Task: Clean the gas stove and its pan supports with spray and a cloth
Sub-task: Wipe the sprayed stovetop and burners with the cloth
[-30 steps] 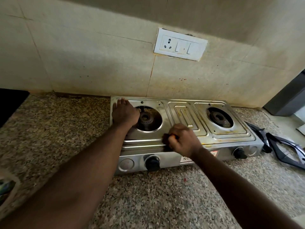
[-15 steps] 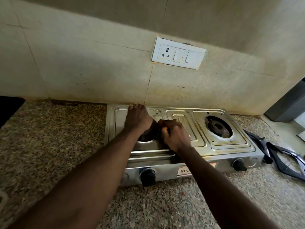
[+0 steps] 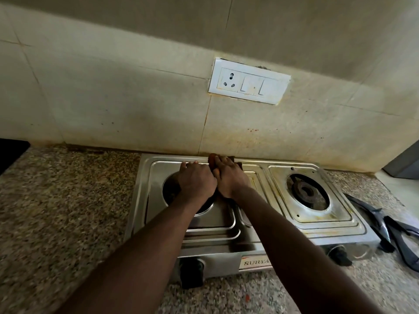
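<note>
Step in hand: wiping the steel top, left half, along the far rim.

Left to right:
- Granite counter [image 3: 56, 211] lies left of and in front of the gas stove [image 3: 317, 232], which sits against the tiled wall.
- Left hand [image 3: 196, 181] lies flat on the stove top with its fingers stretched toward the far edge. It holds nothing, covers most of the left burner [image 3: 169, 191], and looks to be steadying the stove.
- Right hand [image 3: 230, 177] touches the left one. Its fingers curve over the bunched dark cloth [image 3: 213, 158], pressing it onto the far rim near the middle.
- Right burner [image 3: 306, 191] sits in a tray with yellowish staining around it, apparently not yet wiped.
- Pan supports [image 3: 396, 232] lie on the counter just right of the stove, off both burners.
- No spray bottle is in view.

Next move, as a judgement: drag the cloth rightward along the rim and onto the stained right tray with firm pressure, keeping the left hand braced.

Change over the last second: the cloth hand went from the near front lip to the far rim. The left hand slid from the far left corner to the centre.
</note>
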